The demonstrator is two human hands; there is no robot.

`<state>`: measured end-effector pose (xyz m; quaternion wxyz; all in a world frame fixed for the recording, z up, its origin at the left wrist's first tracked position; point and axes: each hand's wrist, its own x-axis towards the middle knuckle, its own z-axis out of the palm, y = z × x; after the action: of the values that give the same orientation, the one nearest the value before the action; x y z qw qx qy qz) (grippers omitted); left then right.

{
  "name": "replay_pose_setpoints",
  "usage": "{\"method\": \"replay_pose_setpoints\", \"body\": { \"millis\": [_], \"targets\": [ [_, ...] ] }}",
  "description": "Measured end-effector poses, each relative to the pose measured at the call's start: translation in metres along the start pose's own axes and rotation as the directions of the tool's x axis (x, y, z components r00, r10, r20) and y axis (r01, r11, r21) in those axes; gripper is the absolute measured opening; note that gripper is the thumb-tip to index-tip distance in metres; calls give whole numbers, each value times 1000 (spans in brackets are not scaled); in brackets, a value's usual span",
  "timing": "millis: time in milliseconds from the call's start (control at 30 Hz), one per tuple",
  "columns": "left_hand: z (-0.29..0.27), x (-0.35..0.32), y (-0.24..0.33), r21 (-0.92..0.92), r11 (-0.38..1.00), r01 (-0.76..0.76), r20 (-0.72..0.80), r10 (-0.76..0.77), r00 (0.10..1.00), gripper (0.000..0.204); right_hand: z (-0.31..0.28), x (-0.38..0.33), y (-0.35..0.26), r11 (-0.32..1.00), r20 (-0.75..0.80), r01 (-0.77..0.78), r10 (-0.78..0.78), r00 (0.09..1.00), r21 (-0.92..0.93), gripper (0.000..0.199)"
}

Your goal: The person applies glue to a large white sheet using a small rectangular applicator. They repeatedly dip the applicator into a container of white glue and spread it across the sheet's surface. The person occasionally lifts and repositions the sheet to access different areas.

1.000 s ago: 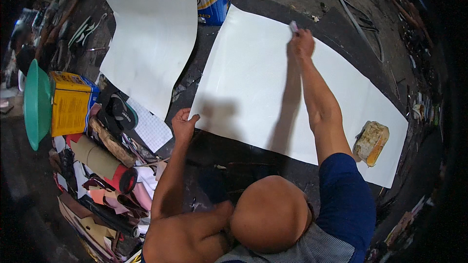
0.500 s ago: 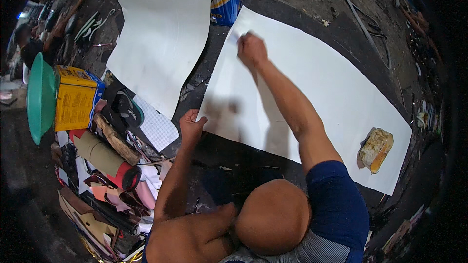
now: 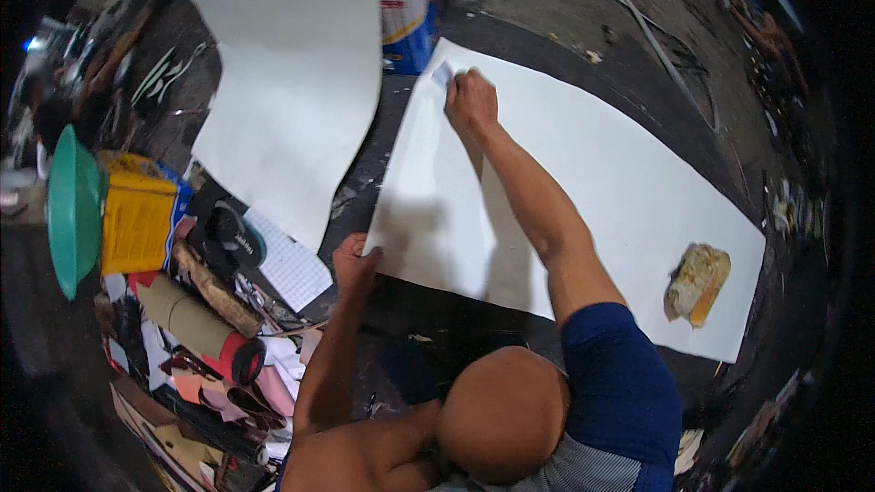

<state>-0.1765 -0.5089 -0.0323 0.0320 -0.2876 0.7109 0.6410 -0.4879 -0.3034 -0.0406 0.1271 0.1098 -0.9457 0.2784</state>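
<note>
A large white sheet (image 3: 583, 164) with a curved far edge lies flat before me. At its near left corner, my left hand (image 3: 355, 258) is closed on the edge, thumb on top. My right hand (image 3: 472, 105) reaches to the sheet's far left end and grips a small, flat, pale bluish piece (image 3: 443, 75) against the surface. That piece is partly hidden by my fingers, so its exact kind is unclear. A rough, stone-like block (image 3: 697, 284) rests on the sheet's right end.
Another white sheet (image 3: 292, 82) lies to the left. Beyond stands a blue and white tin (image 3: 406, 23). At left are a yellow tin (image 3: 137, 219), a green basin (image 3: 75, 214), a flip-flop (image 3: 237, 235), checked paper (image 3: 290, 264), rolled material (image 3: 187, 310) and scraps (image 3: 264, 392).
My right hand and the pale piece have shifted slightly along the far left end of the sheet. My left hand keeps its hold on the corner. The whole view has shifted slightly.
</note>
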Motion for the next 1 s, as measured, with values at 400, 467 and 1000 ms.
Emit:
{"method": "replay_pose_setpoints", "body": {
  "millis": [400,467,1000],
  "targets": [
    [7,13,-26,87,986,-144,-26,147,989,23,-105,-216,178,804,-362,-589,575,734,81,14],
    [-6,16,-34,68,977,-202,-36,205,978,23,-186,-270,237,571,-478,-821,720,504,-5,22],
    [-21,25,-30,199,971,-133,-149,164,975,34,-78,-283,-46,927,226,4,-96,969,374,13]
  ]
}}
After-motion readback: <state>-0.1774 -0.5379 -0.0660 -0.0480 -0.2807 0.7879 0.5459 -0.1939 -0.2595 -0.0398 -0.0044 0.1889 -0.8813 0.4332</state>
